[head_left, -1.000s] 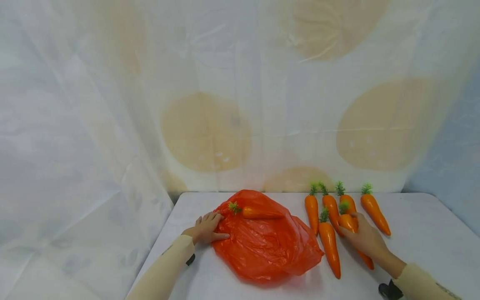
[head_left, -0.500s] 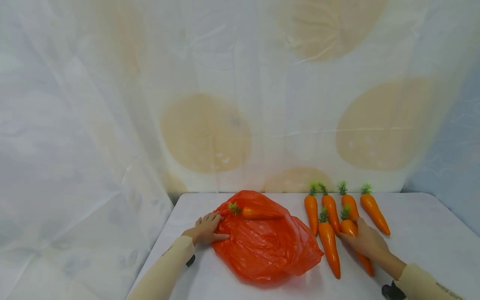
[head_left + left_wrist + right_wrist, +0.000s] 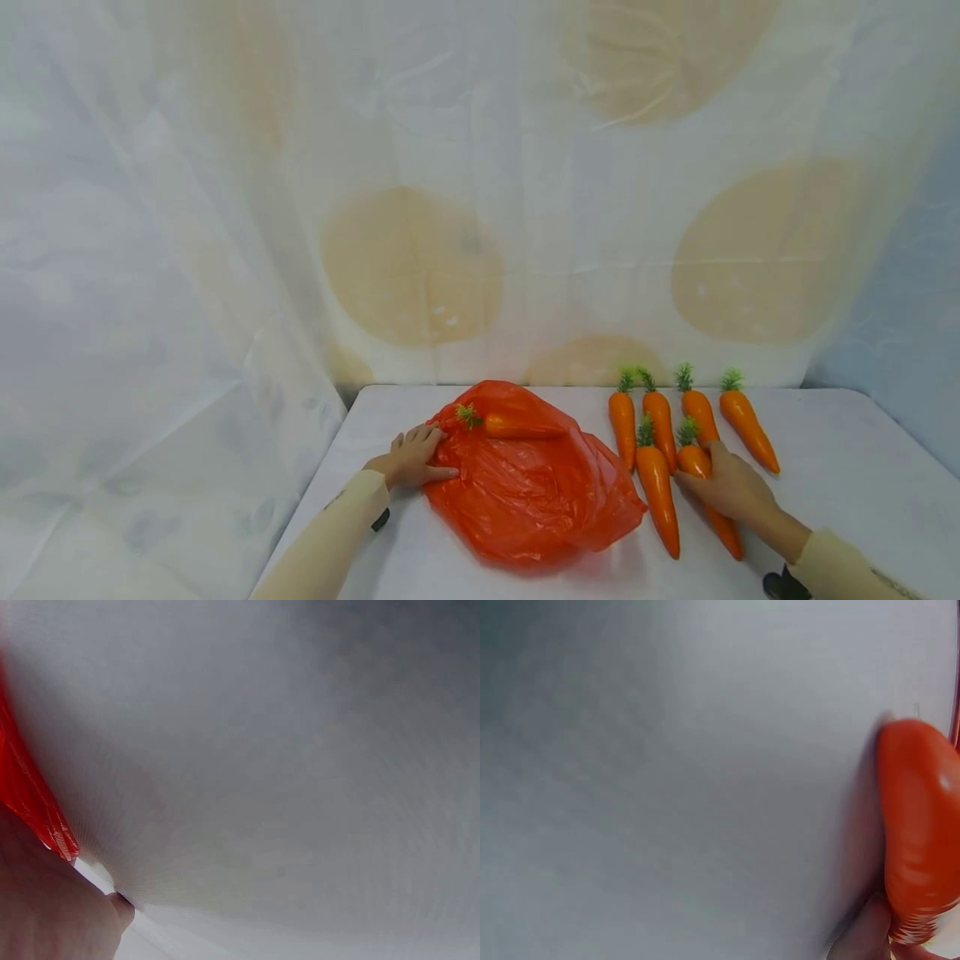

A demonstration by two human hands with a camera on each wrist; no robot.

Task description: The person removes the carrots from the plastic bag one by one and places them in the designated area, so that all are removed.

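A crumpled red plastic bag lies on the white table in the head view. One carrot with a green top lies at the bag's far side. My left hand rests at the bag's left edge, fingers and thumb spread. A fold of the bag is beside that hand in the left wrist view. To the right, my right hand grips an orange carrot across its middle, partly hiding it. The right wrist view shows that carrot close up.
Several more carrots lie beside the right hand, including a near one close to the bag and one at the far right. A pale curtain with tan circles hangs behind the table.
My right hand has shifted slightly toward the near side with its carrot, whose green top now sits lower. The left hand and the bag look the same.
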